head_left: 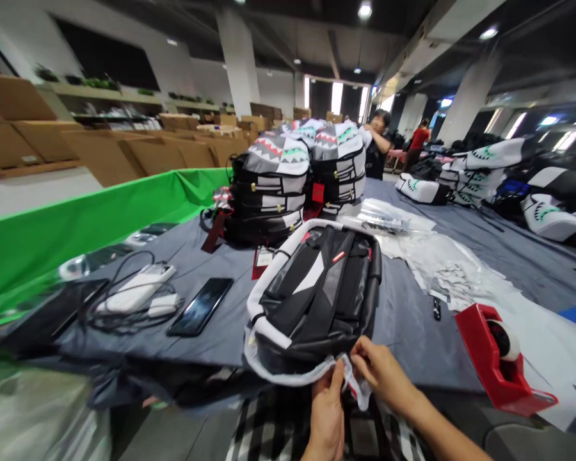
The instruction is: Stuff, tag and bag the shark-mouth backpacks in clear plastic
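A black and white backpack (329, 288) lies on the grey-covered table in front of me, straps facing up. Around its near end curves a gathered band of translucent plastic wrap (288, 378), whose end hangs past the table edge. My left hand (327, 410) pinches this plastic between thumb and fingers, just below the backpack. Close by on the right, my right hand (381, 368) also pinches it, fingertips near the bag's lower edge. A bit of red shows in the plastic between the hands. A red tag (262, 261) rests beside the backpack's left side.
Stacked backpacks (273, 186) stand behind. A phone (200, 307) and a white charger with cables (137, 288) lie left. To the right are a red tape dispenser (496, 358), clear plastic bags (451, 262) and more backpacks (477, 173). A person (378, 144) stands beyond the stacks.
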Demonstrator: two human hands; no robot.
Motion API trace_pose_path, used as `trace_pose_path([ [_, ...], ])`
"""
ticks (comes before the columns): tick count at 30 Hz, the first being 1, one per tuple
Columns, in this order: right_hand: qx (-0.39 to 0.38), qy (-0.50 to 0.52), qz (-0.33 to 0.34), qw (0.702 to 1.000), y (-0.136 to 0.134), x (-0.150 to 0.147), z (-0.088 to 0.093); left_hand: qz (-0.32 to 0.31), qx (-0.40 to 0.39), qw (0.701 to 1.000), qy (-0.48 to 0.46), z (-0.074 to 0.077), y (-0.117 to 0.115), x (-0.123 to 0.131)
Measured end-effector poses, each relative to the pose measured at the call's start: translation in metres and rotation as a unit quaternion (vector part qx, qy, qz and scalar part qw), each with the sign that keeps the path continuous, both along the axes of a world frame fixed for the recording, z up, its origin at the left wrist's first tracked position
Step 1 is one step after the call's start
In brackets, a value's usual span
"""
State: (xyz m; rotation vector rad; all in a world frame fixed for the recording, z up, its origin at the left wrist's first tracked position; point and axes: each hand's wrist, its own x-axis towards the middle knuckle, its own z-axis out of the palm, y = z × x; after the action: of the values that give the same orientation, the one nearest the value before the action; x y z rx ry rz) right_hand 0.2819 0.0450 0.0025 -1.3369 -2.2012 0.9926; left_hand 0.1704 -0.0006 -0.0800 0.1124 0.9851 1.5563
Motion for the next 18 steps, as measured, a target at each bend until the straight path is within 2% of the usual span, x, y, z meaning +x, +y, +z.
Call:
trace_pose_path([
  [4,-0.014,0.085,-0.021,0.996,0.005,-0.007,-0.018,-0.004,-0.025,0.998,0.059,-0.028,0.007,-0.003],
  [7,-0.029,0.087,-0.023,0.996,0.007,-0.010,-0.021,0.002,-0.022,0.993,0.116,-0.036,0.010,-0.005],
  [13,0.013,0.021,-0.112,0.993,0.010,-0.013,-0.034,-0.022,-0.039,0.985,0.164,-0.027,0.014,-0.007],
  [16,0.049,0.055,-0.081,0.994,0.002,-0.004,-0.044,0.006,-0.058,0.986,0.158,-0.020,0.007,-0.003],
  [18,0.070,0.080,-0.045,0.993,-0.002,0.008,-0.049,0.029,-0.033,0.987,0.154,-0.019,0.002,0.000],
])
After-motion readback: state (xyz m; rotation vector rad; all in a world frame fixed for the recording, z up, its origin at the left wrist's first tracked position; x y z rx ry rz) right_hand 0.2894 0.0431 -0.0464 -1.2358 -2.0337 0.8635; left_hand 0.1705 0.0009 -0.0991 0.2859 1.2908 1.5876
